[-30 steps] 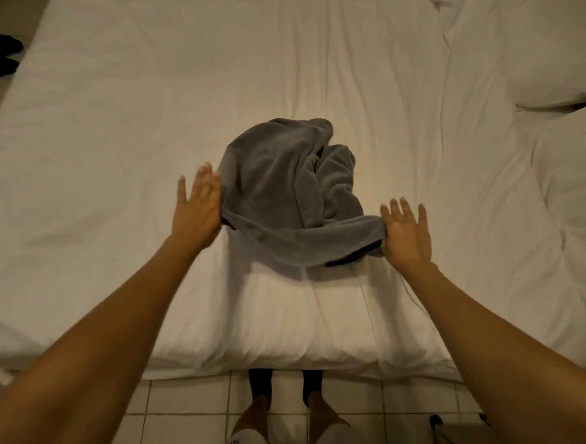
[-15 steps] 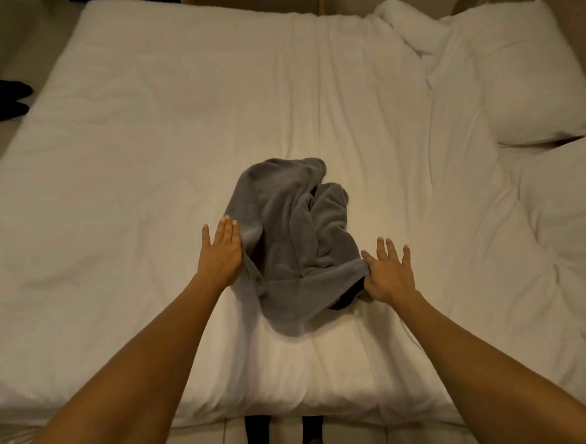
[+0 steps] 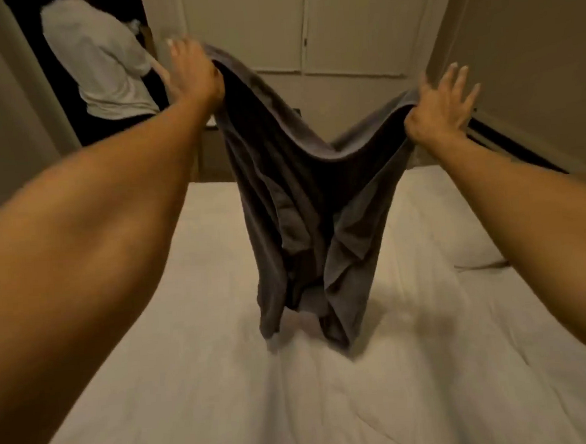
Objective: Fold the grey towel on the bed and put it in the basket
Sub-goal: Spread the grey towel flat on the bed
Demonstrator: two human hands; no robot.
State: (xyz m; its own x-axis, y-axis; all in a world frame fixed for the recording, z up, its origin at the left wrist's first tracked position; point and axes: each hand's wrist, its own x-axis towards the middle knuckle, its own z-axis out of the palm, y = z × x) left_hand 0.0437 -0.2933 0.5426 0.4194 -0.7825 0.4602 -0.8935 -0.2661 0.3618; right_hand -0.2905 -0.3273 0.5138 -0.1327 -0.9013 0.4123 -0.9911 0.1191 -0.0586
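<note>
- Two hands are raised above the bed [image 3: 199, 392], and the towel [image 3: 304, 200] is held up between them by its top edge.
- The left hand [image 3: 195, 71] is seen pinching one upper corner of the towel; the remaining fingers [image 3: 174, 45] are stretched out rather than wrapped round the cloth.
- The right hand [image 3: 444, 104] is seen pinching the other upper corner at the thumb side, with its other fingers spread wide.
- The towel hangs slack in a deep sag between the two corners, bunched in vertical pleats, and its lower end appears just to brush the bed.
- The step in hand is judged to be the shaking-out and spreading; no fold has yet been made.
- For the next move, the corners would need to be drawn apart until the top edge runs straight, so that the cloth can be laid flat or halved cleanly.
- The exact pinch points are hidden behind the hands.
- The lower corners of the towel are lost in its own folds.
- No basket is in view.
- Motion blur softens the picture, and a person [image 3: 103, 61] in a white top, partly cut off, stands at the far left.
</note>
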